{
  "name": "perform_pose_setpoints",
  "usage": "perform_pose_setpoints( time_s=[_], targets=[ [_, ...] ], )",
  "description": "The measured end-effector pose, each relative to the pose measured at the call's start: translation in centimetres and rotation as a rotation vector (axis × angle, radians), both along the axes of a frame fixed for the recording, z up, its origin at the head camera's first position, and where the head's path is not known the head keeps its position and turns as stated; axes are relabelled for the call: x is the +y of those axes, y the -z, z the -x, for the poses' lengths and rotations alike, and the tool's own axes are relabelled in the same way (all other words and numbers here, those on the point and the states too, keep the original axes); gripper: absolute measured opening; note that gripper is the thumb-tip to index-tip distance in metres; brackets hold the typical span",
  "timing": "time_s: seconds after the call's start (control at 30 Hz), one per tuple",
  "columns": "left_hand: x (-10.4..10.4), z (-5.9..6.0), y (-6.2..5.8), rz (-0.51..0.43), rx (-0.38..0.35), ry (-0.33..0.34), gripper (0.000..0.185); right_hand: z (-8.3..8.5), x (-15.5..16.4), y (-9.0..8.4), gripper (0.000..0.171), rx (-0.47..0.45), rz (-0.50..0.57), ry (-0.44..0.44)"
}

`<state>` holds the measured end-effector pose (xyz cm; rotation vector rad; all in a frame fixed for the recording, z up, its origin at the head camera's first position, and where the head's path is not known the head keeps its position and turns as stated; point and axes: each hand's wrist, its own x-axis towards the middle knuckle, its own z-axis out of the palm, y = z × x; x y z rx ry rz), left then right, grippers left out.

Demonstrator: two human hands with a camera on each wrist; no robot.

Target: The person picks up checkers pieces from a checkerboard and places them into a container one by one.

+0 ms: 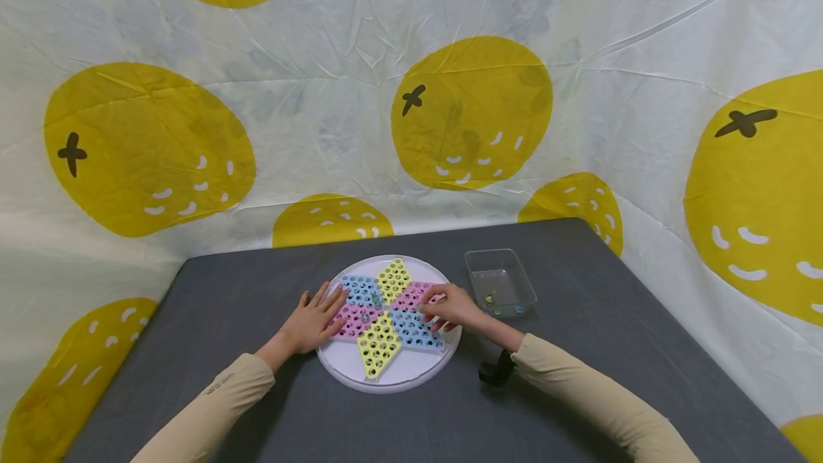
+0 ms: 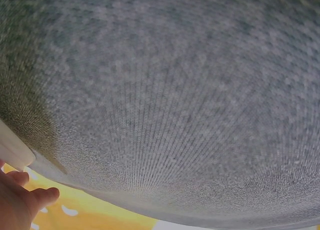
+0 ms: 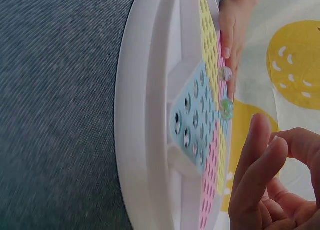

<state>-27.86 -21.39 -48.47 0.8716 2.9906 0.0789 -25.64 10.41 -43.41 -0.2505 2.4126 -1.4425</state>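
Observation:
A round white Chinese checkers board with a pink, yellow and blue star of holes lies on the table. My left hand rests at its left edge, fingers spread over the blue and pink points. Two clear glass marbles sit near those fingers, a green-tinted marble and a paler marble. Over the right side of the board hovers my right hand, its fingers bent and the thumb close to the fingertips. I cannot tell whether something small is between them.
A clear plastic box stands right of the board with several marbles at its near end. A black object shows under the right wrist. The dark table meets a fruit-patterned curtain at the back and sides.

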Motion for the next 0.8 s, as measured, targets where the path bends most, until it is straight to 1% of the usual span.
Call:
perform_pose_setpoints(
  time_s=[0.2,0.47,0.8],
  targets=[
    [0.0,-0.1,0.0,0.001,0.012,0.001,0.062,-0.2,1.2,-0.2,0.017,0.006,0.013,0.006],
    [0.1,-0.2,0.1,0.003,0.009,0.0,0.061,-0.2,2.4,-0.4,0.017,0.006,0.012,0.006],
    [0.2,-0.2,-0.3,0.005,-0.008,-0.003,0.062,-0.5,4.0,-1.3,0.019,-0.011,0.011,0.052]
  ],
)
